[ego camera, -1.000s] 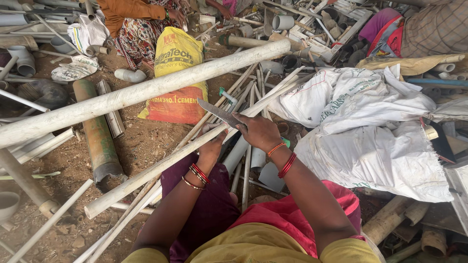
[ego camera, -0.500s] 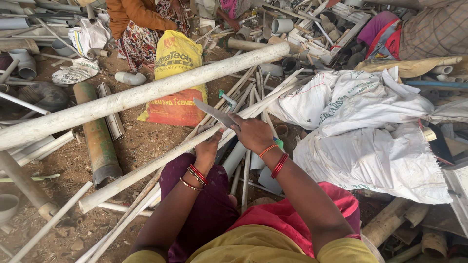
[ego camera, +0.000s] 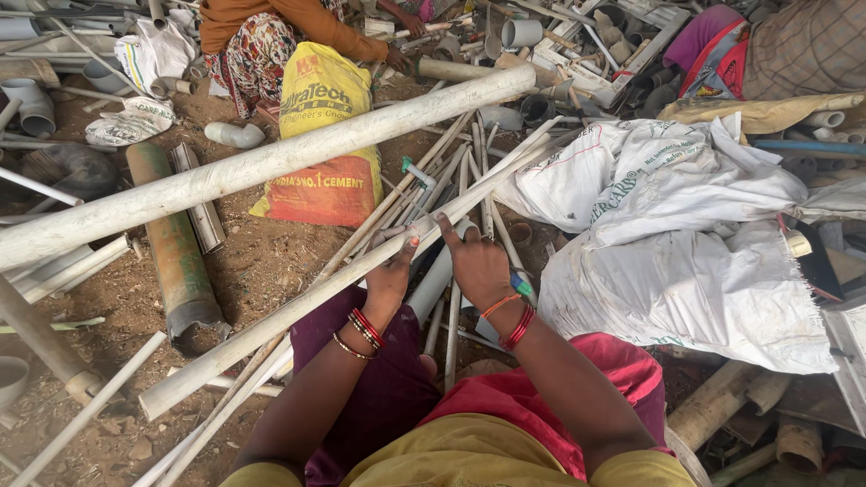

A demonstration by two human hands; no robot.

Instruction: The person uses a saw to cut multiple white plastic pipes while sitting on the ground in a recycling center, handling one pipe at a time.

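Note:
A long thin white pipe [ego camera: 271, 329] runs diagonally from lower left to upper right across my lap. My left hand [ego camera: 390, 278], with red and gold bangles, grips this pipe from above. My right hand [ego camera: 478, 261] is closed just to the right of it, resting on the same bundle of thin pipes [ego camera: 469, 180]. A teal handle end [ego camera: 521, 287] sticks out by the right wrist; the flat blade is hidden under the hand.
A thick white pipe [ego camera: 271, 162] lies across the scene above my hands. Behind it stands a yellow and orange sack [ego camera: 325, 135]. White sacks [ego camera: 667, 252] are piled on the right. A greenish pipe [ego camera: 176, 252] lies on the left. Another person [ego camera: 271, 27] squats at the top.
My right hand has come down from holding a flat blade raised above the pipe to resting on it; the blade no longer shows. The left hand has stayed on the pipe.

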